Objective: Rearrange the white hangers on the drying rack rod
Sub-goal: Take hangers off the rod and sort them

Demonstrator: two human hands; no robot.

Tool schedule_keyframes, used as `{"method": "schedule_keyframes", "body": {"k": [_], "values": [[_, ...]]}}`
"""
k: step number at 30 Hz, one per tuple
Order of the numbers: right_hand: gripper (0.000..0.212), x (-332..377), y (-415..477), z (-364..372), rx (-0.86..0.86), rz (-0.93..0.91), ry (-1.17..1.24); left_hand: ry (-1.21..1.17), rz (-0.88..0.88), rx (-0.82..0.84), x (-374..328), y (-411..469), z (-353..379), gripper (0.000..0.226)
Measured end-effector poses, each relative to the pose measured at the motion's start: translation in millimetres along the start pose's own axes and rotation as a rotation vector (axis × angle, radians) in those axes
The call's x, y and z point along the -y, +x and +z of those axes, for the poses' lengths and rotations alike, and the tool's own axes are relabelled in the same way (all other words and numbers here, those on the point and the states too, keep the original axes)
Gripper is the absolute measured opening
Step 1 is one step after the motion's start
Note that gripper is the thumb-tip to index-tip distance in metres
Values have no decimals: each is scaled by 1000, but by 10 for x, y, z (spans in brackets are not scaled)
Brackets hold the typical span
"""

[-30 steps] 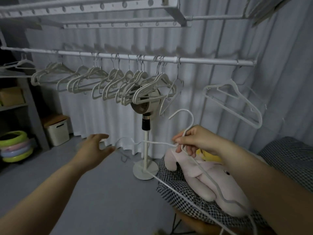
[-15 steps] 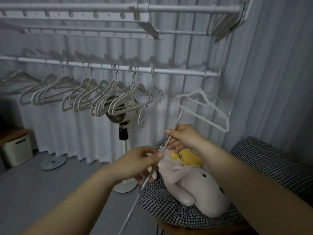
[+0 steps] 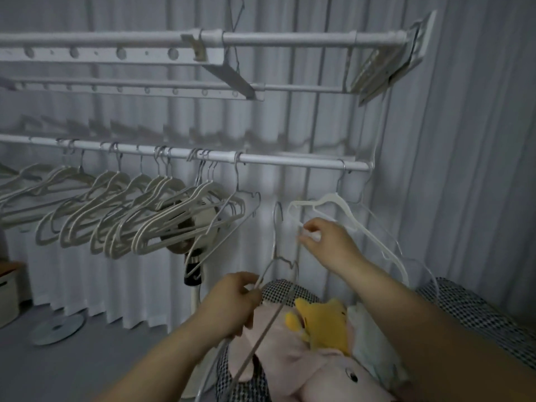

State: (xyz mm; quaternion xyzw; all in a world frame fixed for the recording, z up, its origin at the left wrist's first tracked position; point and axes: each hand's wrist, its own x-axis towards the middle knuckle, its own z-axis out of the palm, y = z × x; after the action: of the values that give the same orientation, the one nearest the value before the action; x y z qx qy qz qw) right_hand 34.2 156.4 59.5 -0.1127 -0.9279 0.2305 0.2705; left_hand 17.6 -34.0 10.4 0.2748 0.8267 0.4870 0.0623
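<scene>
The left hand (image 3: 235, 300) is curled round one shoulder of a thin silvery-white wire hanger (image 3: 274, 239). It holds the hanger upright with the hook below the long white metal drying-rack rod (image 3: 275, 159) — clear of it, not hooked on. The right hand (image 3: 327, 242) pinches, thumb against fingertips, the lower bar of a thick white plastic hanger (image 3: 333, 198), which hangs by its hook near the rod's right end. A bunch of cream-white plastic hangers (image 3: 139, 221) crowds the rod's left and middle stretch, with a round standing fan (image 3: 200, 230) behind them. Below the hands lie a pink plush toy (image 3: 319, 375) and a yellow plush toy (image 3: 322, 323) on a black-and-white checked cushion (image 3: 478, 309).
</scene>
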Motion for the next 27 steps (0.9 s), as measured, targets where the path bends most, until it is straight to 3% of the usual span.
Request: {"method": "schedule_keyframes", "body": {"k": [4,8,12,17,27], "values": [[48,-383,353,-246,-178,-32,-368,-47,34,-96,-166,445,119,35],[67,-640,600,-377,-137,142,-473,-146,92,-199,-323,805,219,35],[67,-767,692,-359,-58,238,-407,-174,134,-247,-420,1056,265,35],[62,-856,705,-305,-18,214,-219,-186,180,-247,-545,1369,323,34],[61,-916,727,-270,31,151,-79,-159,201,-110,-635,1675,600,39]]}}
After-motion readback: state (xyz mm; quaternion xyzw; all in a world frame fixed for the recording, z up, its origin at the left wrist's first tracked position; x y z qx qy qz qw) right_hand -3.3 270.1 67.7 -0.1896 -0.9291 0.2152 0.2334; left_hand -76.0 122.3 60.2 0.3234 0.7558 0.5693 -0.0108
